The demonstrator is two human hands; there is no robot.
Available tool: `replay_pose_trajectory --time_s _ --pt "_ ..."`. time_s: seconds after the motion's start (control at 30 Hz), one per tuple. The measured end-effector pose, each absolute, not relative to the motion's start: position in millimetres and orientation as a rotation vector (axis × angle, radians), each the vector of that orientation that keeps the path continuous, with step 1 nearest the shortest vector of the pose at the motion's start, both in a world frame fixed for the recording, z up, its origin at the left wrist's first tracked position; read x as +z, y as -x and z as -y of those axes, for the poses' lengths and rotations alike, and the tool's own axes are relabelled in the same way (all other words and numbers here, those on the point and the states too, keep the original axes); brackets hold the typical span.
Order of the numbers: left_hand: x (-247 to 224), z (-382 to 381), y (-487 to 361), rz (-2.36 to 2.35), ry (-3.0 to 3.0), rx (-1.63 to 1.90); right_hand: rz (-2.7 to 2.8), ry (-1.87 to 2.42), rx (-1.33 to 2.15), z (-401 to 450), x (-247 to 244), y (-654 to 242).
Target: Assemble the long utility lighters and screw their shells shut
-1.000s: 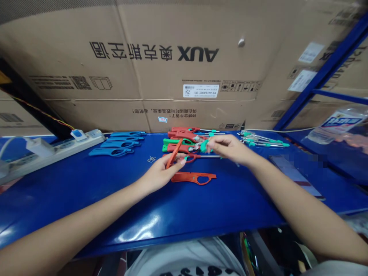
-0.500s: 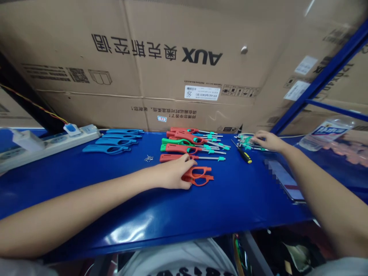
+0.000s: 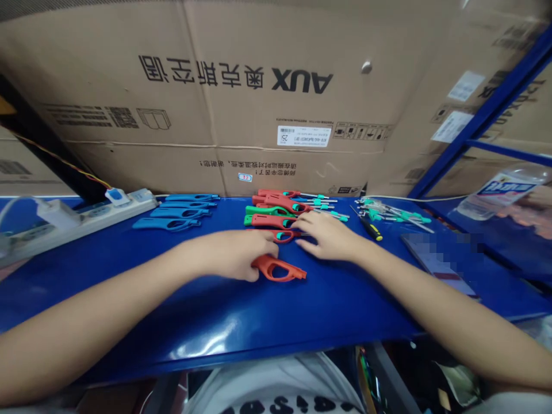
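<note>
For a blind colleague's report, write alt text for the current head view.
A person's left hand holds an orange handle at a blue table; the right hand is by red and green handles. Blue handles lie left; a screwdriver and metal rods lie right.

Cardbd wall behind shiny blue tbl; blue frame on R.

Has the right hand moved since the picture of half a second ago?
Yes: judged against the screwdriver, the right hand has moved left, from the metal rods on the tool's right to the red lighters on its left.
</note>
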State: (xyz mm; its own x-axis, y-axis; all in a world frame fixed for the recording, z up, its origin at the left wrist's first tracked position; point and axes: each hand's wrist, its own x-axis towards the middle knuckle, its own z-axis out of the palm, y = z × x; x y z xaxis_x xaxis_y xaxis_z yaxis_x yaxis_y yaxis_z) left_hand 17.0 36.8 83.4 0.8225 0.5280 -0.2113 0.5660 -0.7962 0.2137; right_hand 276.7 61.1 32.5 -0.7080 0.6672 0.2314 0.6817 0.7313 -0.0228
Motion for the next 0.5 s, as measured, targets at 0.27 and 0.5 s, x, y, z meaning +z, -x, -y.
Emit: replay_pose_trajectory --time_s 0.27,0.5 --pt "125 -129 99 -1.654 -2.562 -0.166 2.678 1.208 0.206 -45 25 -249" --pt "87 -182 142 -1.930 -2.590 -0.050 2.636 1.161 0.657 -39 30 -269"
